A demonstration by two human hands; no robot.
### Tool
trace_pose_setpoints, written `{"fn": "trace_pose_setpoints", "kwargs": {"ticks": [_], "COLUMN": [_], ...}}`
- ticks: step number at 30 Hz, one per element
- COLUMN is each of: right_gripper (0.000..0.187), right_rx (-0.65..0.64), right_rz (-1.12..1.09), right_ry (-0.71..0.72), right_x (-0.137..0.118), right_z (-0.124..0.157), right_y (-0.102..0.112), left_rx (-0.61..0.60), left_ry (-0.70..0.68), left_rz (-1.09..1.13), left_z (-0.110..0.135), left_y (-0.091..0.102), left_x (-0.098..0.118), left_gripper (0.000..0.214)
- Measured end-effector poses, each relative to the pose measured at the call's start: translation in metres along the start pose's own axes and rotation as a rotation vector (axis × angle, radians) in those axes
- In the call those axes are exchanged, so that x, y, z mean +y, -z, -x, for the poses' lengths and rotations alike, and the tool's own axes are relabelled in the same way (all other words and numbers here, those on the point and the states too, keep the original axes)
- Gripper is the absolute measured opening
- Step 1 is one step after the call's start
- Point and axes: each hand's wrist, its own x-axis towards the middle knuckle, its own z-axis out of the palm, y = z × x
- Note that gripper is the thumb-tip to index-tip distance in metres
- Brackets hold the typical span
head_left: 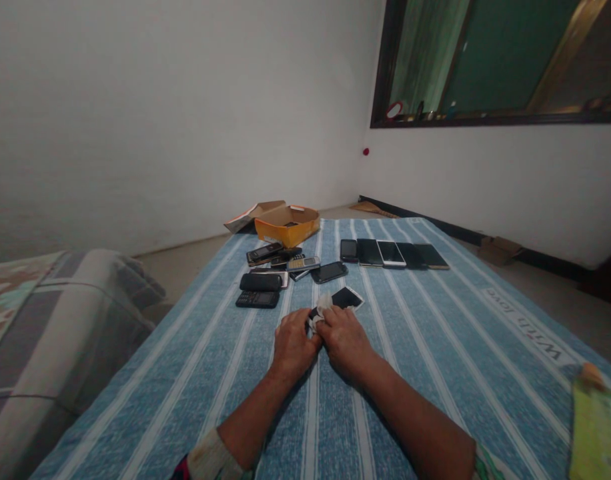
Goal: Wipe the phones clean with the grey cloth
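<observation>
My left hand (295, 343) is closed around a dark phone (312, 319), which is mostly hidden by the fingers. Pressed against that phone is a crumpled white tissue (325, 304), gripped by my right hand (344, 339). The two hands touch at the thumbs, low over the striped cloth. Just beyond the right fingers lies a white-edged phone (348, 298) with a black screen. Further off are a dark touchscreen phone (329, 272), a silver keypad phone (303, 264), a black keypad phone (258, 299) and a black rounded phone or case (260, 282).
A blue striped cloth (415, 400) covers the table. An open orange box (290, 230) stands at the back left. Several phones lie in a row at the back right, including a white one (390, 253). A yellow-green packet (593, 427) sits at the near right edge.
</observation>
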Motion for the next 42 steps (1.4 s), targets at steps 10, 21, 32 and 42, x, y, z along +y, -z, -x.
{"fn": "trace_pose_setpoints", "kwargs": {"ticks": [10, 21, 32, 42], "right_gripper": [0.03, 0.025, 0.031, 0.03], "right_rx": [-0.027, 0.009, 0.02, 0.033], "right_rz": [0.022, 0.051, 0.111, 0.098], "right_ry": [-0.039, -0.128, -0.238, -0.325], "right_x": [-0.002, 0.021, 0.014, 0.039], "right_z": [-0.012, -0.018, -0.007, -0.01], "right_y": [0.004, 0.0, -0.005, 0.003], "left_rx": [-0.012, -0.033, -0.052, -0.036], "left_ry": [-0.002, 0.01, 0.009, -0.01], "left_rz": [0.0, -0.003, 0.003, 0.025], "left_z": [0.001, 0.0, 0.001, 0.001], "left_y": [0.001, 0.005, 0.007, 0.002], "left_x": [0.002, 0.005, 0.006, 0.001], "left_gripper": [0.037, 0.043, 0.044, 0.047]}}
